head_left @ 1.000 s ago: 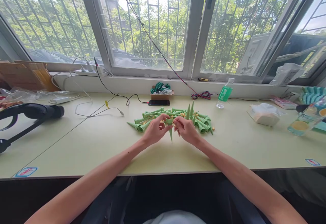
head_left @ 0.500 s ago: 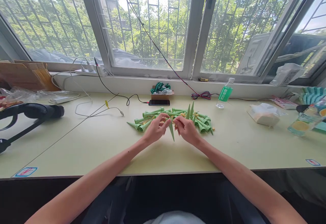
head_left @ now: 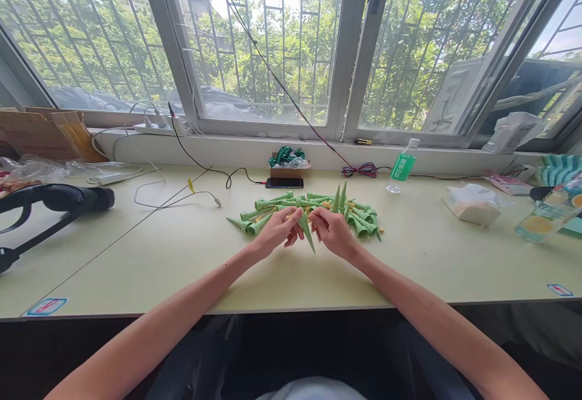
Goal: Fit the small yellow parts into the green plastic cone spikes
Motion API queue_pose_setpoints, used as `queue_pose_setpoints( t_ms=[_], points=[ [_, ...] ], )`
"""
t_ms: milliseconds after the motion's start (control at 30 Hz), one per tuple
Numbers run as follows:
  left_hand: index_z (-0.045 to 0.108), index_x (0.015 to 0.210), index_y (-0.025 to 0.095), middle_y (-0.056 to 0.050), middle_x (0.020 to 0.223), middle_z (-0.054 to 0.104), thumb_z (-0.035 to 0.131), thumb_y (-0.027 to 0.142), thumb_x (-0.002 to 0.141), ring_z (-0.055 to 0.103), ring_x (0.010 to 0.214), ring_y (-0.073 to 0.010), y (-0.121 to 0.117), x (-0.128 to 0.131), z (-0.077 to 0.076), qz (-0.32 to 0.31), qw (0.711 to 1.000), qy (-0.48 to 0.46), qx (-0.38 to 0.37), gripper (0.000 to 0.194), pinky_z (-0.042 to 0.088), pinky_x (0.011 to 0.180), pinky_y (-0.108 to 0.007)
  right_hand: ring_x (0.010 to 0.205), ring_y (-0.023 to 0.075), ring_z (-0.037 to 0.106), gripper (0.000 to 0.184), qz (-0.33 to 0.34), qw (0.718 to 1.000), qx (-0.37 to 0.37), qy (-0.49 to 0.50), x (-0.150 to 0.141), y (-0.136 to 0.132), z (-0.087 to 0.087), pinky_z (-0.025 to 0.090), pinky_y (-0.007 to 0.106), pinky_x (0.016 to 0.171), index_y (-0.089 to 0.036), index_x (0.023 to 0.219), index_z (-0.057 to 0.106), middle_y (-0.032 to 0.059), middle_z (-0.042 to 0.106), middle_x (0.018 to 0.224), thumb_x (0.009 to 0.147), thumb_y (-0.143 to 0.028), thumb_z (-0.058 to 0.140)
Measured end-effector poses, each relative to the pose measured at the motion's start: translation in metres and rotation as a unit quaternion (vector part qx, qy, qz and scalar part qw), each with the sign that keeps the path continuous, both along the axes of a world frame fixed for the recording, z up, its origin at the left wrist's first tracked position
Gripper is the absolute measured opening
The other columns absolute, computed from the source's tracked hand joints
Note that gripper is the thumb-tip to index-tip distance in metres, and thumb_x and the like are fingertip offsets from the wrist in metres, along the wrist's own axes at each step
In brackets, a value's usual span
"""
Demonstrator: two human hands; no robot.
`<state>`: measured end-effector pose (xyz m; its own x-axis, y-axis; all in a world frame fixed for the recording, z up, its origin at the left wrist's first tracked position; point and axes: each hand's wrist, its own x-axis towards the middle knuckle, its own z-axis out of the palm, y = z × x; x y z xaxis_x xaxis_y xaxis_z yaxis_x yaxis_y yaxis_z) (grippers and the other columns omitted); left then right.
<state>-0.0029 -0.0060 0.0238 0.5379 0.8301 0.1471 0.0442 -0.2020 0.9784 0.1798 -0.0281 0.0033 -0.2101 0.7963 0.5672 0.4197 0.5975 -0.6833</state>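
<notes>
Between my hands a green paper cone (head_left: 308, 234) points its tip down toward me. My left hand (head_left: 278, 228) pinches the cone near its wide end, thumb on top. Close to that end, my right hand (head_left: 333, 228) has its thumb and fingertips pressed together; whatever they hold is too small to make out. Just beyond both hands lies a pile of green paper cones (head_left: 361, 223) with small yellow bits among them. Two cones (head_left: 339, 197) stand tip up behind my right hand. My hands cover part of the pile.
A black phone (head_left: 284, 183) lies behind the pile, by a small cardboard box (head_left: 291, 173). Right of them stand a water bottle (head_left: 402, 167) and a tissue pack (head_left: 473, 205). Cables (head_left: 186, 197) and a black headset (head_left: 59, 200) are on the left. The table's edge (head_left: 291, 310) runs near me.
My left hand has turned, its thumb now over the cone and its other fingers lower. The cone's tip has swung slightly right. My right hand has barely moved.
</notes>
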Motion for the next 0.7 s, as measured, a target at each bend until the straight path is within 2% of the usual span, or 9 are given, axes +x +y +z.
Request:
queue_pose_setpoints(
  t_ms=[133,700],
  points=[
    [0.054,0.095,0.015,-0.004,0.064,0.066,0.054,0.057,0.089,0.046,0.04,-0.0071,0.0013,-0.0018,-0.0022,0.003,1.0,-0.006,0.008,0.042,0.032,0.038,-0.019,0.048,0.0105,0.051,0.026,0.003,1.0,-0.001,0.0,-0.0001,-0.0002,0.0006,0.042,0.023,0.052,-0.021,0.083,0.053,-0.0011,0.059,0.067,0.099,-0.037,0.041],
    [0.056,0.097,0.017,-0.002,0.06,0.066,0.058,0.056,0.087,0.045,0.039,-0.0071,-0.0016,-0.0019,0.0015,0.014,0.999,-0.005,0.03,0.041,0.031,0.038,-0.019,0.051,0.0116,0.052,0.028,0.0,1.0,0.003,-0.003,-0.0004,-0.001,0.0025,0.042,0.023,0.053,-0.02,0.082,0.055,-0.0003,0.059,0.066,0.099,-0.038,0.041]
  ],
)
